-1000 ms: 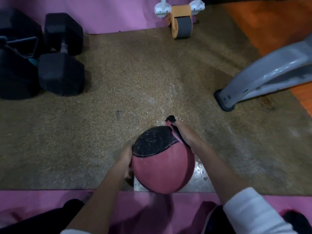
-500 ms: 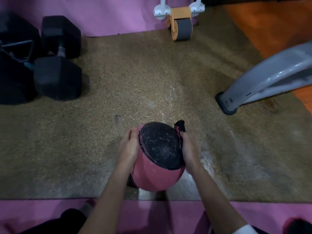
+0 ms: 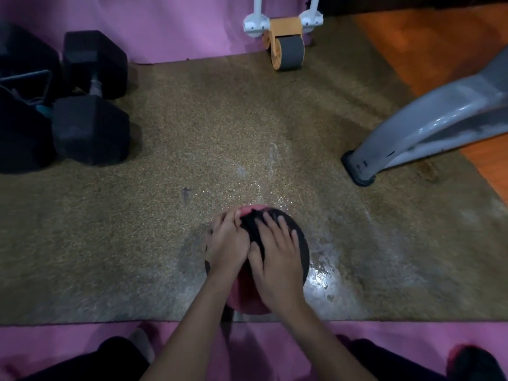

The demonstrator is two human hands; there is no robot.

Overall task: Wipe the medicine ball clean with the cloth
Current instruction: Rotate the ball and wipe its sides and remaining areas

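In the head view, the medicine ball [image 3: 300,243] sat on the brown floor mat [image 3: 192,149], directly under both hands and largely covered by them. Its black panel showed just right of the right hand [image 3: 277,264], and its pink skin showed beneath that hand's wrist and past the fingertips of the left hand [image 3: 228,244].

The right hand lay released and flat on top of the ball, fingers spread and straight, pressing the dark cloth [image 3: 249,226] against the ball. The cloth was bunched under those fingers and reached over to the left hand. The left hand was also unclenched, resting on the ball's left side beside the right hand, thumb edges touching. Its fingers pointed away from the person and met the cloth's edge. Whether they pinched the cloth could not be told.

A wet, shiny patch [image 3: 319,279] lay on the mat just right of the right hand. Well ahead of the left hand and to its left stood a black dumbbell [image 3: 90,105]. Far ahead of the right hand stood an orange and grey ab wheel [image 3: 286,49], against a pink wall [image 3: 165,26]. Well to the right of the right hand a grey machine leg [image 3: 412,133] came down onto the mat. Behind both hands, a pink mat [image 3: 55,339] ran under the person's dark-clad legs [image 3: 118,356].
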